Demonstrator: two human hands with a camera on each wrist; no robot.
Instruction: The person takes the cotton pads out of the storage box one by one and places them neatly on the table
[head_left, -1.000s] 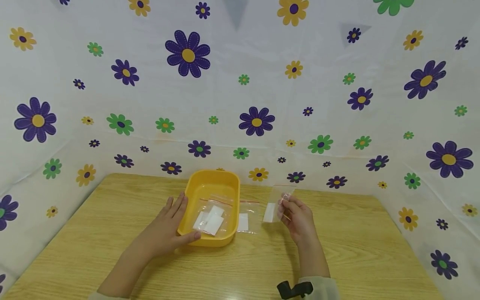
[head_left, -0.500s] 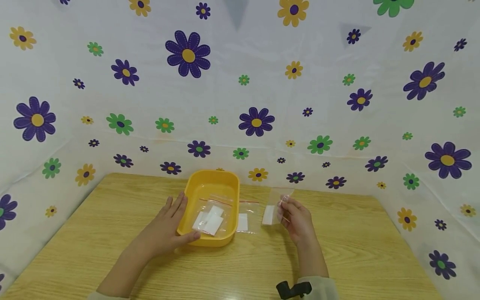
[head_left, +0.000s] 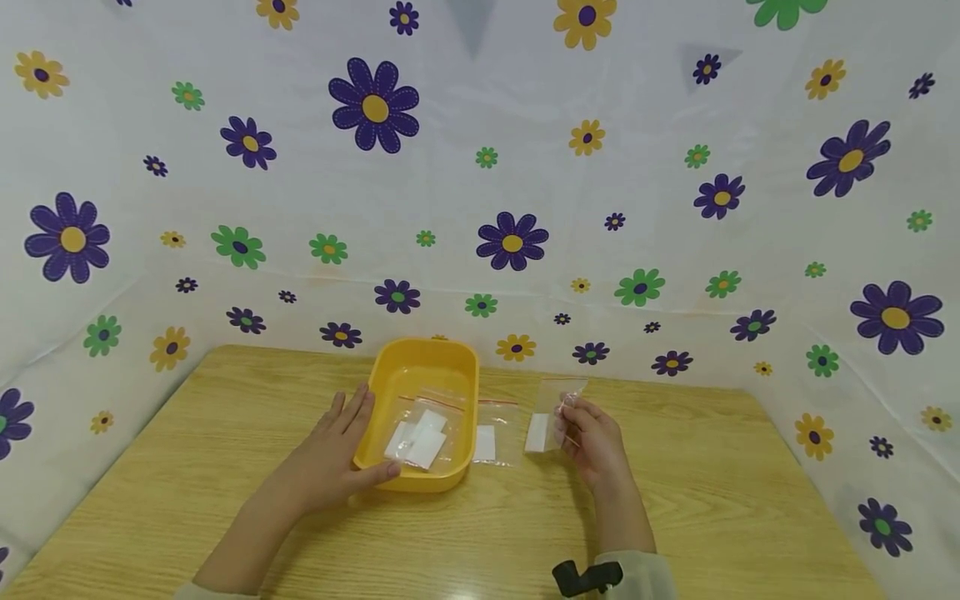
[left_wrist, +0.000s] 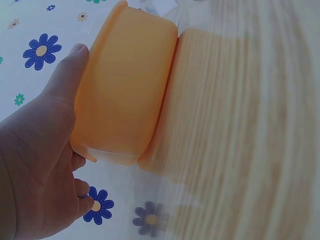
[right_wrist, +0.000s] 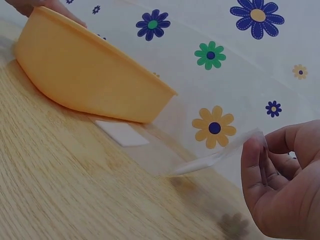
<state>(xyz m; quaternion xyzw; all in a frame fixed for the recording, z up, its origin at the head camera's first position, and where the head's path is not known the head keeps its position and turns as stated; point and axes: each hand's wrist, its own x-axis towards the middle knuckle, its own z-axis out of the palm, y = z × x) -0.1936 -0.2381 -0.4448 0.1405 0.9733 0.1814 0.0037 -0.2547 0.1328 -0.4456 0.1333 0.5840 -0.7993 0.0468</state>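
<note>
In the head view a yellow plastic tray (head_left: pixel 425 353) stands on the table, with several small clear zip bags (head_left: pixel 427 442) holding white pieces inside it. My left hand (head_left: pixel 322 467) rests along the tray's left rim, fingers straight, the thumb lying over the front left corner. To the tray's right, my right hand (head_left: pixel 597 442) pinches a clear zip bag (head_left: pixel 551 396) between thumb and fingers; a white piece sits in its lower part. In the right wrist view the held bag (right_wrist: pixel 215 155) slants down to the left. Another zip bag (head_left: pixel 504 425) with a white piece lies flat against the tray's right side.
The wooden table (head_left: pixel 480 533) backs onto a white cloth (head_left: pixel 450 192) printed with flowers, which also rises on both sides. A black mount (head_left: pixel 587 577) is strapped at the right sleeve's cuff.
The held zip bag has come down slightly with my right hand. My left hand and the tray have stayed in place.
</note>
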